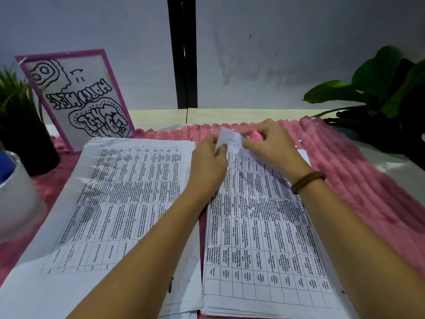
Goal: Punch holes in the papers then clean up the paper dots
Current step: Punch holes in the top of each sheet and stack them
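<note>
Two stacks of printed table sheets lie side by side on a pink fluffy mat: the left stack and the right stack. My left hand pinches the lifted far corner of the top sheet of the right stack. My right hand holds the same corner from the other side, over a pink hole punch that is mostly hidden behind my fingers. Small white paper dots lie scattered on the mat near the far edge.
A framed drawing with a purple border leans at the back left, next to a grass plant in a dark pot. A white cup stands at the left edge. A leafy plant fills the back right.
</note>
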`<state>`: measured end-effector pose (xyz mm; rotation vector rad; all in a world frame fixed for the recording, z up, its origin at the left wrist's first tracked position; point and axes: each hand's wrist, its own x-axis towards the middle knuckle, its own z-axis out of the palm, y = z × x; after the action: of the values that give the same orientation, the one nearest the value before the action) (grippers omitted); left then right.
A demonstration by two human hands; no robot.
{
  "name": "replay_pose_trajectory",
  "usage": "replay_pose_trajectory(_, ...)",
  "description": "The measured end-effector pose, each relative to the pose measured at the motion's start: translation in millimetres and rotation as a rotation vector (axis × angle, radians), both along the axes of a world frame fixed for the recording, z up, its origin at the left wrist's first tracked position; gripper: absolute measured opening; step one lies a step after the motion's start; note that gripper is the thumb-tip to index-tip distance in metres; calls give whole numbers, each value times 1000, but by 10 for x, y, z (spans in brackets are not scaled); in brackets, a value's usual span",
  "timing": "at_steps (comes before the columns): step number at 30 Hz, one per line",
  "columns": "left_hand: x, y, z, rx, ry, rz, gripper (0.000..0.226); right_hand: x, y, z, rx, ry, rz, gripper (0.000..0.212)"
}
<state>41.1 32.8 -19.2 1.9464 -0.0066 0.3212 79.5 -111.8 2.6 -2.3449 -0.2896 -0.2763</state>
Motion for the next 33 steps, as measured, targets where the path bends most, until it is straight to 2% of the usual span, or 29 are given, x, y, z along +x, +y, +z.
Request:
replay_pose_trajectory(3,-14,10,-63,503,-87,-45,26,11,-12,-34,-5,35,-6,16)
replay_pose_trajectory(5,-20,19,-100,706,-92,-55,35,14,-13,-65,-37,55,3,11)
replay_pose_trajectory(9,4,22,-127,763,-147,-36,34,12,4,-115,-93,74,17,3)
replay_pose_trajectory(13,41,24,-149,738,-169,-29,27,-4,12,-128,-143,122,19,19)
replay_pose_trajectory(16,58,19,-180,620,-227,-26,21,-20,20,-116,-151,158,8,19)
replay_pose_trajectory(19,-7,-22,-117,298,-153,-49,19,-38,2,-63,-83,182,19,17)
replay_pose_trajectory(21,-35,-19,-51,92,-90,-35,38,-62,-14,-3,8,179,21,22)
replay_pose_trajectory(23,-43,0,-1,-68,-3,6,61,-78,-26,40,78,181,28,14)
replay_pose_trajectory(26,-65,7,71,-319,127,10,55,-84,-10,64,115,133,57,8)
replay_pose_trajectory(28,-87,-13,71,-358,83,-3,47,-90,1,66,97,99,83,14)
replay_pose_trajectory(30,-107,-36,37,-300,-4,1,39,-98,3,55,70,107,103,21)
replay_pose_trajectory(33,-87,-48,-26,-228,-65,13,26,-101,1,64,70,109,97,20)
